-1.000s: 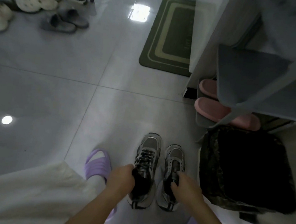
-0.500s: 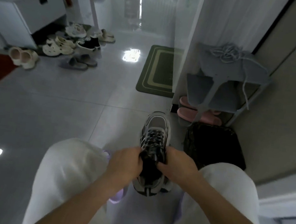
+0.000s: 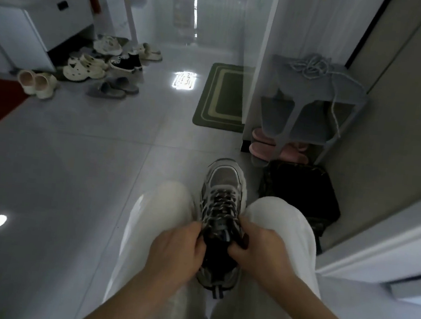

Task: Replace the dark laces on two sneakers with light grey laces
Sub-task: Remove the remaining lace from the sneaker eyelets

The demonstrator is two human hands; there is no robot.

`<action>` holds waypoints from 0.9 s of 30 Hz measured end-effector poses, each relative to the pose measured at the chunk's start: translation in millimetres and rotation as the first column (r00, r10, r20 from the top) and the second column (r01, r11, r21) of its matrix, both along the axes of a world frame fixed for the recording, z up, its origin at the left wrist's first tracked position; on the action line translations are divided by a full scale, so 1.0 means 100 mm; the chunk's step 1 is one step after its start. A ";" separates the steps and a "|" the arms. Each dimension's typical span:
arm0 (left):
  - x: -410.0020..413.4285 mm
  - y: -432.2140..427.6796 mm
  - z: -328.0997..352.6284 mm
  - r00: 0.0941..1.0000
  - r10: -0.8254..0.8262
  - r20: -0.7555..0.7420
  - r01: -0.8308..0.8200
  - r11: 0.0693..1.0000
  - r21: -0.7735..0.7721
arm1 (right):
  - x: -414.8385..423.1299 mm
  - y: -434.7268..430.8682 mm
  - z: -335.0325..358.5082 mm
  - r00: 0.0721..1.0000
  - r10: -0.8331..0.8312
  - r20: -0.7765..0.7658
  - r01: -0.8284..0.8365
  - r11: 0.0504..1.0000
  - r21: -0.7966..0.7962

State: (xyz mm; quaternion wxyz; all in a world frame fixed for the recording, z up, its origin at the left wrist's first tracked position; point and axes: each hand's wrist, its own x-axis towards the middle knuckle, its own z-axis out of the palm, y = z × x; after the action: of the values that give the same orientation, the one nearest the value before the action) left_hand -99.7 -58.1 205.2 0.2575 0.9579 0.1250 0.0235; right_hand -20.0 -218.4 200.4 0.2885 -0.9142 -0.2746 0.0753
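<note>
Grey sneaker [image 3: 223, 186] between white-trousered knees, toe pointing away, gripped at the collar by left hand [image 3: 176, 249] and right hand [image 3: 262, 253], dark laces [image 3: 221, 206] threaded. Light grey laces [image 3: 310, 66] heaped on the rack [image 3: 288, 75].

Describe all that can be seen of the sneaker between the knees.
The sneaker is grey, mesh-like, with paler overlays and a thick pale sole, its toe pointing away. It lies between the person's knees, dark laces threaded. The left hand and right hand grip it near the tongue, one on each side.

Grey sneaker [image 3: 223, 184] with dark laces [image 3: 221, 208] points away; light grey laces [image 3: 310, 67] lie tangled.
</note>
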 end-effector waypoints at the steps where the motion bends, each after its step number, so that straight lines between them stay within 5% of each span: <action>1: -0.01 -0.02 0.02 1.000 -0.006 0.002 0.006 1.000 0.018 | -0.03 -0.03 -0.01 1.000 -0.014 -0.015 0.015 1.000 0.019; 24: -0.10 -0.06 0.02 0.999 -0.038 -0.009 0.039 0.992 0.119 | -0.10 -0.11 -0.02 0.994 0.034 -0.108 -0.029 0.999 0.041; 27: -0.09 -0.07 0.04 0.995 -0.028 0.096 0.015 0.991 0.131 | -0.11 -0.13 0.03 0.992 0.024 -0.124 -0.014 0.997 0.079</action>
State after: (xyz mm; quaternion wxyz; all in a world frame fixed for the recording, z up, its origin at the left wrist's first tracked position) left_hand -108.9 -65.0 209.5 0.2005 0.9716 0.1002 0.0755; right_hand -30.8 -231.4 203.7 0.3399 -0.8930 -0.2677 0.1241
